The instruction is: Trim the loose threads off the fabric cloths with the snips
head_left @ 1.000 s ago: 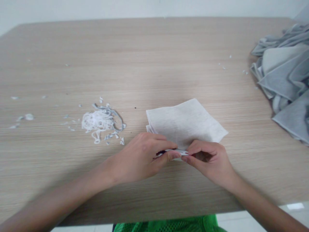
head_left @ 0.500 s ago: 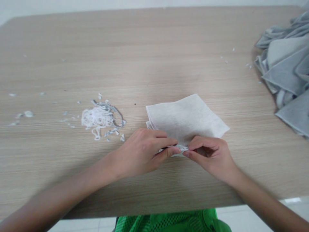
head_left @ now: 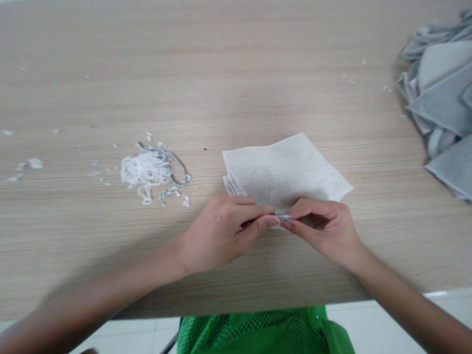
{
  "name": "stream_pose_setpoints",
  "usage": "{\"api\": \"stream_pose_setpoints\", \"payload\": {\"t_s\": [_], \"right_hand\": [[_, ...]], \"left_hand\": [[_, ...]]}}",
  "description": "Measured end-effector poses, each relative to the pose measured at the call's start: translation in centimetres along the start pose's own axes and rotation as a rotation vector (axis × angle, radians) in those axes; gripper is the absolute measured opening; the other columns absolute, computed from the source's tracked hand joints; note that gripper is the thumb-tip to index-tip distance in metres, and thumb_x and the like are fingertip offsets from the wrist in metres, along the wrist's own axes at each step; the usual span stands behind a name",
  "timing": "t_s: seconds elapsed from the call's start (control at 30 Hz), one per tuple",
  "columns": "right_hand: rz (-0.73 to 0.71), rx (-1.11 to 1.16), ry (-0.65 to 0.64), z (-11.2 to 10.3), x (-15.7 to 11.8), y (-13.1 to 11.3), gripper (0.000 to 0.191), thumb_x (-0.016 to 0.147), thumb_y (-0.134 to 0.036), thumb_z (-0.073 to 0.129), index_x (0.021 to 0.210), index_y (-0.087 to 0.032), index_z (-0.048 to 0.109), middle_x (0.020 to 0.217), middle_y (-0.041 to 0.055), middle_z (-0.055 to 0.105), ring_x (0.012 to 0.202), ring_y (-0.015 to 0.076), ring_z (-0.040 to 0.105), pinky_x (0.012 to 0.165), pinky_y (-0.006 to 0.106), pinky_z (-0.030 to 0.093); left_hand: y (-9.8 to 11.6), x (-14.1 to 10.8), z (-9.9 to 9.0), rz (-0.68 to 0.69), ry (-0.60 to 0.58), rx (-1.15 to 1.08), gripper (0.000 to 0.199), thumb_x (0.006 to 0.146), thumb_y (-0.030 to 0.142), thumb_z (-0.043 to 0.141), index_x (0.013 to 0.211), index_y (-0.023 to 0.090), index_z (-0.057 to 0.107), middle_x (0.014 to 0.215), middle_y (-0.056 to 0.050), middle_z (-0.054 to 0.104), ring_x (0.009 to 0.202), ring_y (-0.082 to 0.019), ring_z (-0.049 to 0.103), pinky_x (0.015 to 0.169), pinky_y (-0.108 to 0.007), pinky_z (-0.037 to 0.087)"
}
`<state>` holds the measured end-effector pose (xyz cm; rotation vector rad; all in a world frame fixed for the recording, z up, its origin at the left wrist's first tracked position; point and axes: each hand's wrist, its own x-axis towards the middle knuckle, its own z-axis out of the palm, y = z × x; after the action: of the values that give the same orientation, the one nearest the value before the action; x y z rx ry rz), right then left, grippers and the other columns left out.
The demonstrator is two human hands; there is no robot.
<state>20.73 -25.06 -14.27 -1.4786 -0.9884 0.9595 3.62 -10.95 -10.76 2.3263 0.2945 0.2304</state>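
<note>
A folded pale grey cloth (head_left: 280,169) lies on the wooden table, one corner pointing away and another to the right. Its near edge is pinched between my two hands, which almost meet there. My left hand (head_left: 228,231) is closed on that edge, thumb below and fingers above. Thumb and forefinger of my right hand (head_left: 328,223) grip the same edge just to the right. A thin strip of the cloth's edge shows between the fingertips. What lies under my left palm is hidden.
To the left is a small heap of white thread (head_left: 147,169) with a curled grey strip (head_left: 180,167). Lint scraps (head_left: 36,163) dot the table (head_left: 184,88). A pile of grey cloths (head_left: 442,103) sits at the right. Green mesh fabric (head_left: 254,334) shows below the table's front edge.
The whole view has shifted slightly, so the table things appear higher. Both hands keep their pinch on the cloth's near edge, and the strip between the fingertips looks shorter and narrower.
</note>
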Motion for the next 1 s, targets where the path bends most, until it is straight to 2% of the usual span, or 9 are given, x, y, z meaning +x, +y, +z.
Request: {"api": "stream_pose_setpoints", "payload": {"t_s": [0.27, 0.37, 0.53, 0.63, 0.7, 0.77, 0.9, 0.93, 1.0], "right_hand": [[0.009, -0.015, -0.008, 0.1, 0.0, 0.0, 0.011, 0.08, -0.024, 0.077, 0.072, -0.02, 0.072, 0.068, 0.0003, 0.069, 0.061, 0.0121, 0.061, 0.054, 0.025, 0.045], [0.032, -0.035, -0.013, 0.1, -0.1, 0.0, 0.012, 0.081, -0.026, 0.077, 0.072, -0.02, 0.072, 0.068, 0.0017, 0.07, 0.061, 0.0129, 0.061, 0.054, 0.026, 0.044], [0.0, -0.123, 0.002, 0.1, -0.2, 0.2, 0.012, 0.082, -0.027, 0.076, 0.074, -0.018, 0.074, 0.068, 0.0032, 0.07, 0.059, 0.0131, 0.06, 0.052, 0.026, 0.043], [-0.122, -0.223, -0.02, 0.4, -0.2, 0.4, 0.008, 0.084, -0.022, 0.074, 0.078, -0.018, 0.073, 0.07, 0.0027, 0.07, 0.061, 0.0126, 0.06, 0.053, 0.025, 0.045], [-0.268, -0.343, -0.104, 0.7, -0.1, 0.5, 0.004, 0.084, -0.02, 0.073, 0.086, -0.017, 0.074, 0.078, 0.0038, 0.072, 0.071, 0.0146, 0.064, 0.062, 0.027, 0.051], [-0.397, -0.456, -0.204, 0.7, -0.2, 0.3, 0.014, 0.084, -0.023, 0.073, 0.096, -0.016, 0.073, 0.09, 0.0058, 0.074, 0.083, 0.0173, 0.066, 0.074, 0.031, 0.055], [-0.553, -0.654, -0.294, -1.5, -1.8, -1.2, 0.03, 0.084, -0.029, 0.075, 0.109, -0.015, 0.069, 0.105, 0.008, 0.073, 0.096, 0.0213, 0.066, 0.089, 0.04, 0.054], [-0.581, -0.694, -0.273, -2.7, -2.6, -1.7, 0.03, 0.083, -0.025, 0.075, 0.111, -0.016, 0.068, 0.106, 0.008, 0.073, 0.097, 0.022, 0.066, 0.091, 0.041, 0.053], [-0.572, -0.743, -0.118, -5.6, -4.7, -2.3, 0.029, 0.081, -0.016, 0.074, 0.11, -0.019, 0.069, 0.102, 0.0066, 0.073, 0.093, 0.021, 0.067, 0.088, 0.04, 0.054]], "left_hand": [[0.0, -0.2, 0.2, -0.175, -0.064, -0.128, 0.035, 0.103, 0.033, 0.049, 0.081, 0.017, 0.07, 0.062, 0.005, 0.056, 0.056, -0.008, 0.048, 0.056, -0.023, 0.033], [0.1, -0.2, -0.7, -0.259, -0.17, -0.112, 0.048, 0.105, 0.039, 0.04, 0.072, 0.016, 0.066, 0.06, 0.003, 0.056, 0.056, -0.01, 0.05, 0.056, -0.023, 0.035], [0.3, -0.1, -2.5, -0.316, -0.191, -0.055, 0.049, 0.104, 0.048, 0.037, 0.081, 0.019, 0.069, 0.071, 0.0, 0.066, 0.068, -0.015, 0.061, 0.067, -0.025, 0.046], [-0.3, -0.7, -3.1, -0.369, -0.18, -0.081, 0.049, 0.103, 0.052, 0.035, 0.091, 0.023, 0.072, 0.085, 0.0, 0.071, 0.085, -0.019, 0.066, 0.082, -0.03, 0.051], [-1.2, -1.5, -3.2, -0.413, -0.157, -0.113, 0.047, 0.102, 0.056, 0.035, 0.101, 0.027, 0.072, 0.099, -0.001, 0.073, 0.099, -0.023, 0.065, 0.092, -0.034, 0.051], [-2.2, -2.4, -3.1, -0.445, -0.157, -0.142, 0.045, 0.1, 0.058, 0.038, 0.109, 0.03, 0.071, 0.11, -0.001, 0.073, 0.107, -0.025, 0.063, 0.099, -0.037, 0.05], [-3.8, -4.4, -3.0, -0.432, -0.191, -0.179, 0.036, 0.098, 0.055, 0.045, 0.109, 0.033, 0.071, 0.113, 0.003, 0.073, 0.107, -0.024, 0.065, 0.1, -0.035, 0.051], [-4.0, -4.8, -3.0, -0.416, -0.19, -0.187, 0.033, 0.098, 0.053, 0.046, 0.109, 0.034, 0.071, 0.112, 0.004, 0.073, 0.106, -0.023, 0.065, 0.099, -0.033, 0.051], [-4.3, -5.4, -3.1, -0.383, -0.178, -0.2, 0.028, 0.098, 0.051, 0.047, 0.11, 0.037, 0.069, 0.11, 0.006, 0.073, 0.102, -0.021, 0.066, 0.096, -0.03, 0.053]]}}
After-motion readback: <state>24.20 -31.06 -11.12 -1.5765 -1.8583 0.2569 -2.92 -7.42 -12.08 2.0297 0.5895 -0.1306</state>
